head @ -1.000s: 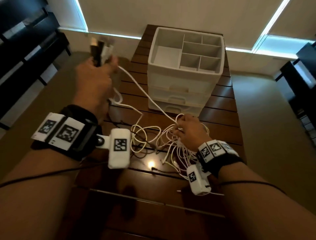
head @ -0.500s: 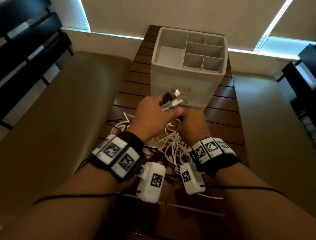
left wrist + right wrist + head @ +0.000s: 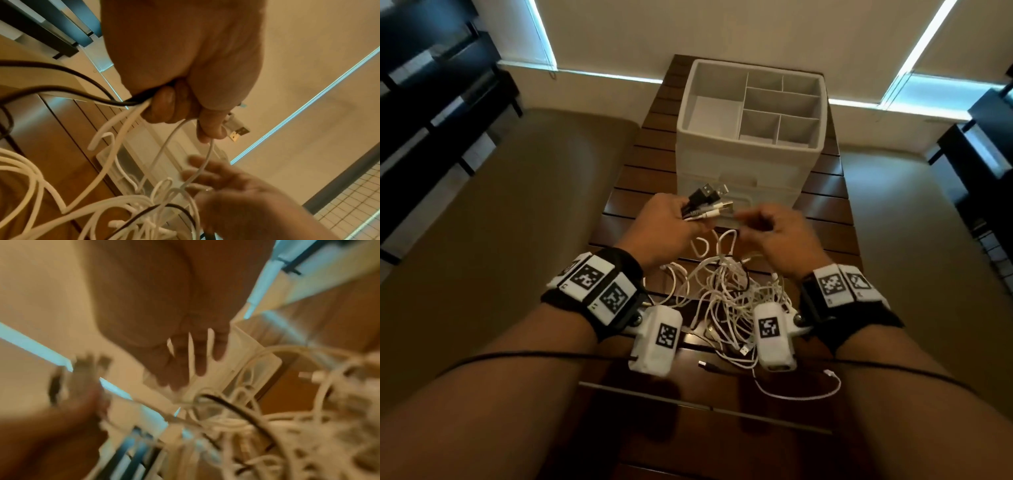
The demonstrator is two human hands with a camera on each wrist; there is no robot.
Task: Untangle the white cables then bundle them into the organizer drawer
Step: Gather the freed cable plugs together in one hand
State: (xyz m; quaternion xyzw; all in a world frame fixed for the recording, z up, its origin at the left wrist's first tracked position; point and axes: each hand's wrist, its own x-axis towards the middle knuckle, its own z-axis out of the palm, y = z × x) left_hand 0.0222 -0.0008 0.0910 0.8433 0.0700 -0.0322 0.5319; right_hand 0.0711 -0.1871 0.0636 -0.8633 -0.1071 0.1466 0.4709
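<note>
The table (image 3: 822,205) is dark slatted wood with a slight gloss. The organizer (image 3: 736,171) is matt white plastic. The cables (image 3: 726,291) beneath the fingers (image 3: 753,219) look smooth and rubbery, and the plugs (image 3: 709,195) past the left fingertips have shiny metal ends.

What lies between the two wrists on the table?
In the head view, the tangle of white cables, with a thin black cable through it, lies on the wooden table between them.
</note>
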